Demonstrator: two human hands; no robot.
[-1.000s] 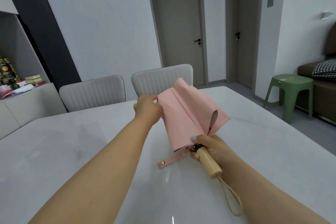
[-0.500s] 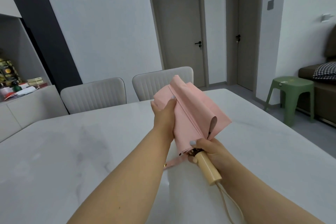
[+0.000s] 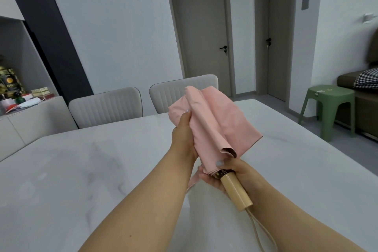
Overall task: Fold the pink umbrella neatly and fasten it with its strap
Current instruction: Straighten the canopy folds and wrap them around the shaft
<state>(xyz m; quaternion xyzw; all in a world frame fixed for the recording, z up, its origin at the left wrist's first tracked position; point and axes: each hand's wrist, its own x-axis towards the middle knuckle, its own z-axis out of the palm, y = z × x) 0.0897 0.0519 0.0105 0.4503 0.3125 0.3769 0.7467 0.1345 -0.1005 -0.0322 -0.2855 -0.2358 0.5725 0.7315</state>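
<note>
The pink umbrella [image 3: 214,125] is held above the white table [image 3: 81,170], its canopy gathered in loose folds pointing away from me. My left hand [image 3: 184,139] grips the left side of the fabric, thumb on top of a fold. My right hand [image 3: 231,176] holds the umbrella where the canopy meets the pale wooden handle [image 3: 235,192]; a beige wrist cord hangs from the handle's end. A bit of the pink strap [image 3: 192,182] shows below, mostly hidden behind my left forearm.
Two grey chairs [image 3: 106,106] stand at the table's far edge. A green stool [image 3: 329,106] and a dark sofa with a checked cushion are at the right. A sideboard with boxes and bottles [image 3: 20,96] sits at the left. Two doors are behind.
My left hand has moved from the canopy's far left edge to the middle, wrapping the flat panel inward. The canopy is now narrower and raised; the strap has slipped behind my forearm.
</note>
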